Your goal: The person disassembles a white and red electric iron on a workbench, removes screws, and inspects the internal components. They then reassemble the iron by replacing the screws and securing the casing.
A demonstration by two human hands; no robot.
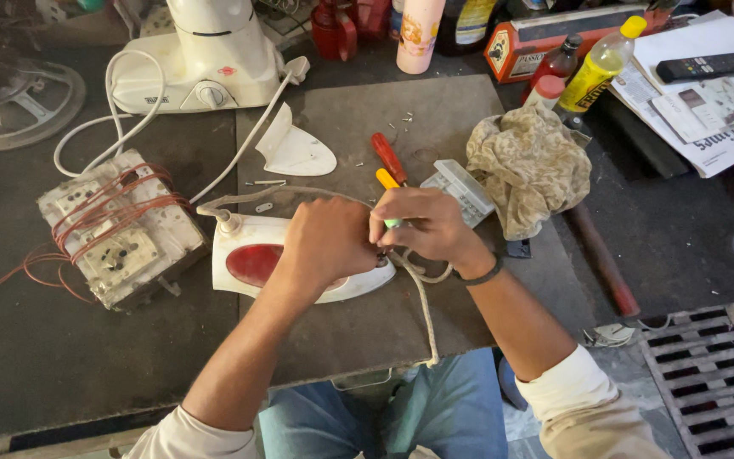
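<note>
We are looking down on a dark, scuffed workbench [61, 365] crowded with repair clutter. Our left hand [326, 242] lies curled over the rear of a white clothes iron with a red panel [252, 263], pressing it down on its side, while our right hand [422, 228] pinches a yellow-handled screwdriver [386, 179] at the iron's back end, where its braided cord [425, 314] loops under the wrist and trails off the bench edge toward us. Just beyond the right hand lie a red-handled screwdriver [388, 157] and a small clear plastic box [460, 189]; we cannot tell what it holds. A crumpled beige rag [530, 166] sits beside it, close to the right wrist. Beyond the left hand rests a loose white plastic cover piece [295, 151], with a few small screws [401, 123] scattered further off. Left of the left hand stands a battered switchboard wrapped in red wire [116, 228], and past it a white mixer base [206, 68] with its cable. Far to the right stand a yellow bottle [601, 64], a remote control [715, 65] and papers [707, 127].
</note>
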